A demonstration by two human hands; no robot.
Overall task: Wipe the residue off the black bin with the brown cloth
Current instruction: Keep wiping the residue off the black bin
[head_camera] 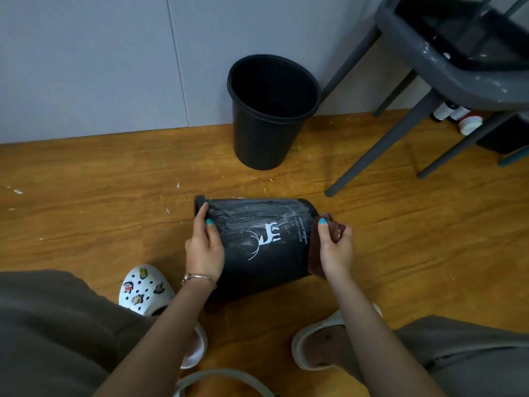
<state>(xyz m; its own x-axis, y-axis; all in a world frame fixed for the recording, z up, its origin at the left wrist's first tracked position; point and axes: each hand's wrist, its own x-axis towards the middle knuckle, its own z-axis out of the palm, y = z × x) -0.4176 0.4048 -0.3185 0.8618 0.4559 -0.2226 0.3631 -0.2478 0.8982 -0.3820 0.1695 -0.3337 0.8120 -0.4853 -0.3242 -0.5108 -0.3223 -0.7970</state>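
You have the black bin lying on its side on the wooden floor, between your feet and the wall, with its rim to your left and its base to your right. White smeared residue covers the upper side of the bin, above and around a white printed logo. Your left hand grips the bin near the rim, thumb across the side and fingers curled over the edge. Your right hand clutches the bunched brown cloth and holds it against the base end of the bin; the cloth hangs down along that end. A second black bin stands upright by the wall, well apart from the one you hold. Grey chair legs stand to the right. White flecks lie scattered on the floor. A white clog with charms shows on your left foot.
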